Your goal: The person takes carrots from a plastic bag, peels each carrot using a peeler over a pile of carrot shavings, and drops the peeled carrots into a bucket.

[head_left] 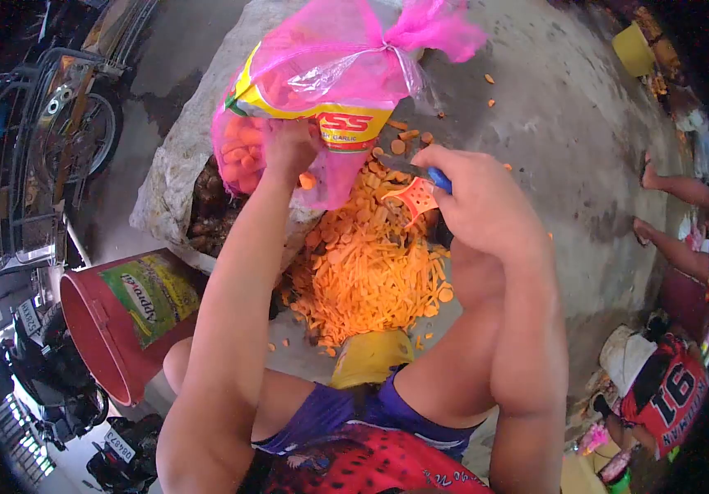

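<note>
My left hand [293, 151] is closed at the side of a pink mesh bag [330, 70], its fingers curled at the lower edge of the yellow label and partly hidden. Orange carrot pieces [242, 152] show through the mesh, and one lies just below my wrist. In my right hand [486, 198] is a knife [439, 179] with a blue handle, its dark blade pointing left toward the bag. Just under that hand shows an orange perforated plastic piece [415, 200]. Between my legs a heap of carrot strips and slices [371, 280] spreads over the ground.
A whitish sack [173, 156] with dark contents lies left of the heap. A red bucket [95, 329] is tipped beside my left leg. Motorcycles [66, 123] stand at left. Another person in a red shirt [671, 395] and someone's bare feet [647, 177] are at right.
</note>
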{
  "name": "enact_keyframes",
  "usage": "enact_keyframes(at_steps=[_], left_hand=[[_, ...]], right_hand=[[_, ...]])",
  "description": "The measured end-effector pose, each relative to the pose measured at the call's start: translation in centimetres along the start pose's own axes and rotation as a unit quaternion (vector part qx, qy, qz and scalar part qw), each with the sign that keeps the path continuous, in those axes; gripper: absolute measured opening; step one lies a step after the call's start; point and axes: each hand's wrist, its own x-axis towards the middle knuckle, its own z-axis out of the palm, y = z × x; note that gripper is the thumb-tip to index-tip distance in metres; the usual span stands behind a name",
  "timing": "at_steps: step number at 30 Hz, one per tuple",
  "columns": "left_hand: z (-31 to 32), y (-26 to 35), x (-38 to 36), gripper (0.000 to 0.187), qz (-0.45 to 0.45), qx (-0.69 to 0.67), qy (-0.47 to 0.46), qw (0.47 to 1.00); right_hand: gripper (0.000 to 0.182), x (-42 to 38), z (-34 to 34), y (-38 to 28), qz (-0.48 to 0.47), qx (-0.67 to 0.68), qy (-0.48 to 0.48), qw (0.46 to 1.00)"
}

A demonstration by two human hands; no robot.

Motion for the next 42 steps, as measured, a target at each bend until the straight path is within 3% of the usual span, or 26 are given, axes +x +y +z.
enact_keyframes(at_steps=[4,7,10,12,14,17,19,22,24,25,27,30,34,35,38,39,42], left_hand=[[0.3,-0.6,1.5,0.032,-0.039,-0.048,-0.033,0.998],[1.4,-0.9,3.2,0.044,-0.041,0.054,-0.059,0.996],[2.3,-1.0,4.1,0.036,-0.06,0.031,-0.06,0.996],[2.3,-1.5,4.4,0.034,-0.14,-0.07,-0.128,0.979],[2.2,-1.8,4.4,0.031,-0.164,-0.128,-0.136,0.969],[1.9,-1.9,3.4,0.028,-0.135,-0.116,-0.078,0.981],[-0.1,-0.9,1.1,0.031,-0.139,-0.056,-0.056,0.987],[-2.4,0.5,-5.5,0.04,-0.17,-0.154,-0.006,0.973],[-5.8,2.1,-9.6,0.038,-0.14,-0.231,-0.03,0.962],[-7.3,2.9,-11.4,0.04,-0.206,-0.337,-0.056,0.917],[-10.3,4.5,-15.0,0.046,-0.325,-0.532,-0.101,0.776],[-16.8,6.4,-19.1,0.045,-0.298,-0.688,-0.054,0.659],[-22.6,6.1,-23.9,0.058,-0.205,-0.738,-0.051,0.641],[-24.1,6.2,-25.0,0.068,-0.2,-0.731,-0.059,0.65],[-26.9,5.9,-28.4,0.077,-0.173,-0.764,-0.073,0.618],[-27.2,5.9,-29.4,0.08,-0.158,-0.758,-0.071,0.629],[-28.7,6.2,-32.2,0.072,-0.15,-0.749,-0.077,0.64]], right_hand=[[0.023,0.1,0.2,-0.3,0.011,0.004,-0.021,1.0],[0.024,0.3,0.5,-0.4,-0.011,0.002,-0.015,1.0],[0.024,0.6,0.8,-0.8,-0.001,0.006,-0.034,0.999],[0.024,0.8,1.2,-0.5,-0.011,0.001,-0.03,0.999],[0.025,0.9,1.3,-0.5,-0.016,-0.001,-0.024,1.0],[0.026,0.8,1.0,-0.8,-0.016,-0.003,-0.019,1.0],[0.029,0.9,1.1,-1.0,-0.022,-0.014,-0.025,0.999],[0.033,0.8,1.6,-1.2,-0.002,-0.008,-0.039,0.999],[0.035,0.4,2.1,-1.5,-0.013,-0.033,-0.046,0.998],[0.036,0.2,2.2,-1.7,-0.021,-0.046,-0.048,0.998],[0.033,-0.3,2.5,-2.7,-0.023,-0.054,-0.056,0.997],[0.027,-0.9,3.8,-3.4,-0.071,0.022,-0.084,0.994],[0.022,-3.3,5.7,-6.5,-0.133,0.18,-0.096,0.97],[0.025,-3.7,6.6,-6.8,-0.141,0.199,-0.085,0.966],[0.032,-6.4,7.7,-10.2,-0.15,0.303,-0.087,0.937],[0.035,-7.1,8.2,-11.0,-0.152,0.314,-0.091,0.933],[0.042,-8.8,9.9,-12.7,-0.158,0.328,-0.094,0.927]])
